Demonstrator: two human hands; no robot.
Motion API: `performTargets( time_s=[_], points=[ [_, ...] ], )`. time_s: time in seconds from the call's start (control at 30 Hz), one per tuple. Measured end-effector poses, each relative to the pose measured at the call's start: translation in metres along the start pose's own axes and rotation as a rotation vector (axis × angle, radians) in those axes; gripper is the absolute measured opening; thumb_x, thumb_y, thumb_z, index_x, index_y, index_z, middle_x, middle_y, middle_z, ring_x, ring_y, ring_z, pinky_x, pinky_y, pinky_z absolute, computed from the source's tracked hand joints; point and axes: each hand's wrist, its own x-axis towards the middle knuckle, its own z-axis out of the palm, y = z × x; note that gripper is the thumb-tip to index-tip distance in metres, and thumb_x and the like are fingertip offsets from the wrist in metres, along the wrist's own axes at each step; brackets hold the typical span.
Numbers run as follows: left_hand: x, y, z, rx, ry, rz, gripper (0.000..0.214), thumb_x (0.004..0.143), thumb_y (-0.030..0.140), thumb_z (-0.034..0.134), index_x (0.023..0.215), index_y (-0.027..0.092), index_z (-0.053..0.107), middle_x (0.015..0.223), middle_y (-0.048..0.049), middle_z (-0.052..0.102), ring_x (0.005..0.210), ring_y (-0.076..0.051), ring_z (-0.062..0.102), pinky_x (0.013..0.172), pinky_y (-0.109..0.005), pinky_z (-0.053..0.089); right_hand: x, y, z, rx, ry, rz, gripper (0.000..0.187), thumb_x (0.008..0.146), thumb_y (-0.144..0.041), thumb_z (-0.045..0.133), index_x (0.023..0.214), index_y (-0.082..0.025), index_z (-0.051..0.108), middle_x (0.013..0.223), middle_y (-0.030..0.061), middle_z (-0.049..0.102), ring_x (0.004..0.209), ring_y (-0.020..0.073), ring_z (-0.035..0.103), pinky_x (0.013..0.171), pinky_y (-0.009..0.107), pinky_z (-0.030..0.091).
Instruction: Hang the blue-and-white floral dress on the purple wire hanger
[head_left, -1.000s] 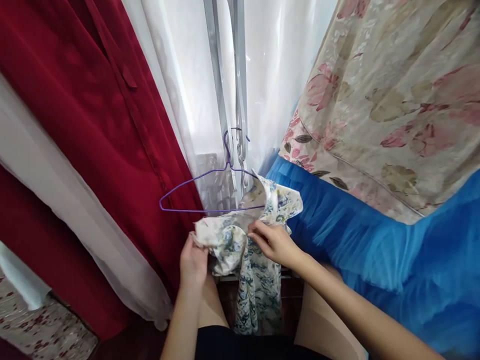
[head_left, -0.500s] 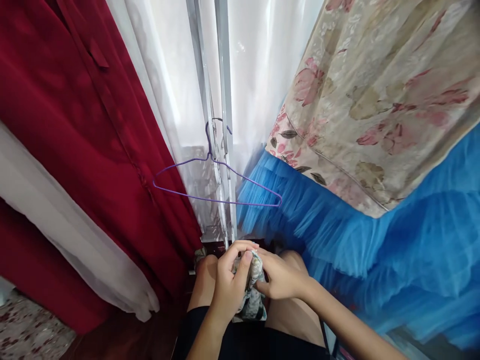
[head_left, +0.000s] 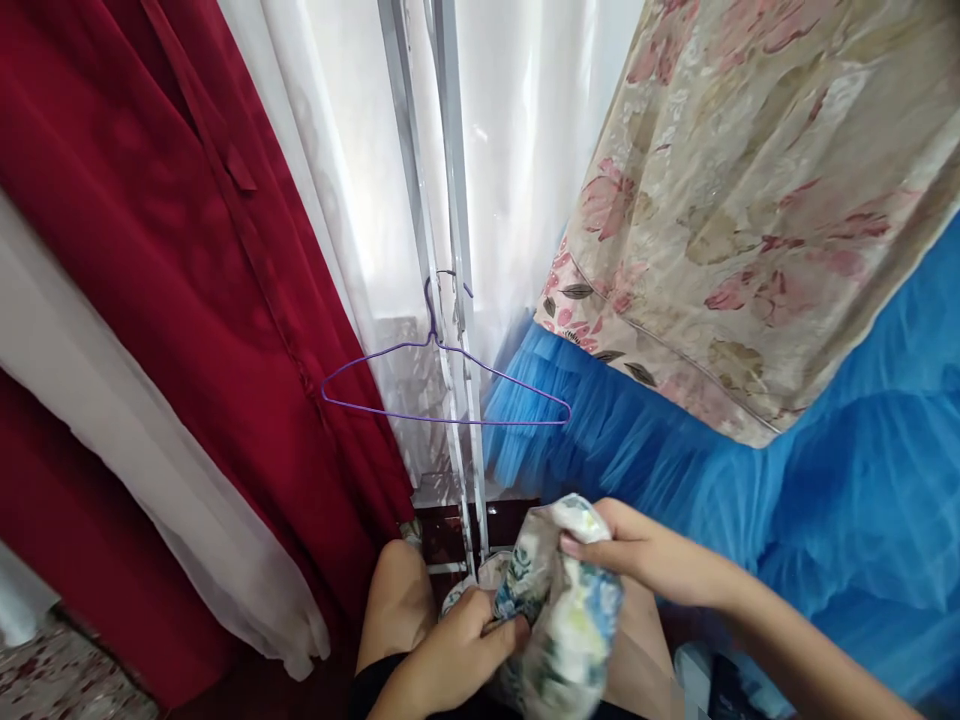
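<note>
Garment: soft-looking white cloth piece printed with blue, green and yellowish flowers (head_left: 574,610), bunched low before the person, over the lap and between the knees.
Handling: probably light and limp, with no stiffness to keep its shape; it should crumple easily and need two holds to spread. It looks more likely to crease than to tear, and smooth enough perhaps to slide a little.
Best hold: a judgement, but the edge at the top seems the surest place, since a pinch there lets the rest hang; gripping loose folds would give less control.
Look: pale ground, dark green leafy marks, a bluer patch near the right side; rumpled, with the lower part blurred. Which part is collar, sleeve or hem cannot be told.
Left hand: bare left hand (head_left: 461,650) with its fingers curled on folds at the garment's left side.
Right hand: bare right hand (head_left: 652,555) pinching the upper right edge between thumb and fingers; the two hands are apart, joined only by the cloth.
Hanger: thin purple hanger (head_left: 517,424) by the upright white metal posts (head_left: 451,150), above the garment and apart from it.
Right side: ruffled bright blue tulle (head_left: 825,500) beneath beige rose-printed fabric (head_left: 697,240).
</note>
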Motion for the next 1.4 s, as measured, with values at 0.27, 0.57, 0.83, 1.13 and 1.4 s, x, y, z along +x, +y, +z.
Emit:
performTargets(
  time_s=[0.27,0.57,0.83,1.13,1.4],
  points=[
    [-0.015,-0.005,-0.061,0.288,0.278,0.258,0.03,0.091,0.044,0.066,0.071,0.021,0.063,0.081,-0.0068,0.066,0.09,-0.027,0.062,0.087,-0.037,0.048,0.014,-0.018,-0.077,-0.152,0.423,-0.111,0.038,0.074,-0.048,0.082,0.063,-0.016,0.066,0.061,0.002,0.06,0.055,0.0146,0.049,0.053,0.028,0.039],
    [-0.01,0.041,-0.097,0.084,0.219,0.403,0.04,0.099,0.048,0.052,0.073,0.018,0.06,0.08,-0.0061,0.059,0.082,-0.021,0.055,0.08,-0.032,0.046,0.136,-0.05,-0.117,0.213,0.424,-0.152,0.027,0.058,-0.034,0.085,0.07,-0.013,0.072,0.062,0.0055,0.07,0.056,0.0209,0.064,0.059,0.034,0.051],
    [-0.036,0.01,-0.148,0.01,0.254,0.23,0.036,0.099,0.048,0.055,0.083,0.017,0.061,0.074,0.0005,0.053,0.07,-0.015,0.047,0.063,-0.025,0.039,0.158,-0.055,-0.096,0.284,0.155,-0.072,0.024,0.066,-0.029,0.083,0.08,-0.014,0.072,0.066,0.0028,0.071,0.059,0.0179,0.067,0.058,0.028,0.051],
    [0.005,-0.052,-0.242,0.271,0.459,0.213,0.025,0.074,0.048,0.08,0.085,0.026,0.08,0.097,-0.0073,0.074,0.103,-0.03,0.059,0.108,-0.041,0.037,0.14,-0.066,-0.09,0.274,0.069,-0.022,0.031,0.069,-0.032,0.086,0.087,-0.009,0.076,0.079,0.0095,0.079,0.07,0.022,0.074,0.073,0.033,0.058],
    [0.067,-0.004,-0.329,0.886,0.602,0.094,0.038,0.096,0.041,0.042,0.12,0.029,0.069,0.133,-0.0029,0.068,0.112,-0.03,0.058,0.1,-0.042,0.045,0.149,-0.07,-0.093,0.246,0.022,-0.055,0.03,0.07,-0.031,0.088,0.089,-0.01,0.078,0.079,0.0066,0.08,0.07,0.0194,0.075,0.071,0.029,0.058]
  ],
)
